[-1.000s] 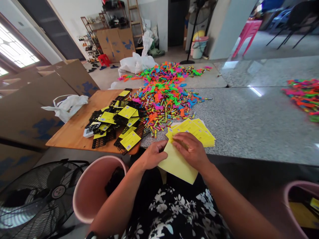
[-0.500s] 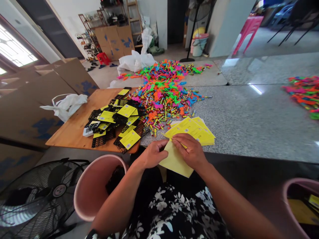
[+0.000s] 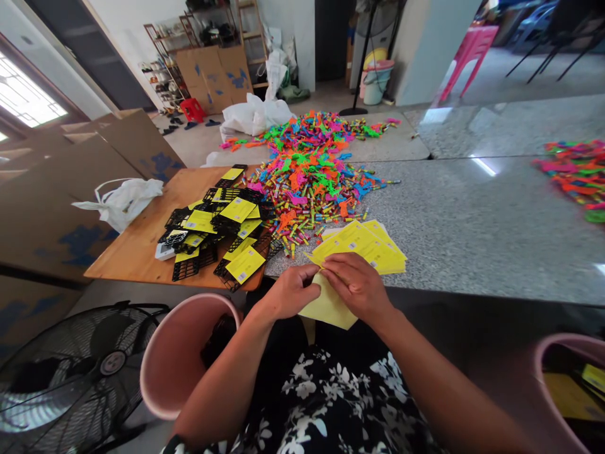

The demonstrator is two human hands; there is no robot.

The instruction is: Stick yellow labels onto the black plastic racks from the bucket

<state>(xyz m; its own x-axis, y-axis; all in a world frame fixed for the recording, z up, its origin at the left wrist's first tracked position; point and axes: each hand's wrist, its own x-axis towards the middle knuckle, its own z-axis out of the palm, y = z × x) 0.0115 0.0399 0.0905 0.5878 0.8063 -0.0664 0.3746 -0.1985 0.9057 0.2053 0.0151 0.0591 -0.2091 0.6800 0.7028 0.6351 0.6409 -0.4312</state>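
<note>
In fingers (image 3: pixel 309 292), yellow sheet (image 3: pixel 327 307): corner toward person (image 3: pixel 326 397), long axis unclear.

A ladder (image 3: pixel 251 35) is standing by a pale wall (image 3: pixel 305 38). Left of the ladder, a bright window (image 3: pixel 26 91) is glowing; right of it, a pink stool (image 3: pixel 476 44) is standing on grey floor (image 3: pixel 496 87).

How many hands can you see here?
2: the left hand at the left edge of the pale yellow sheet, and the right hand over its upper part. No others show.
</note>
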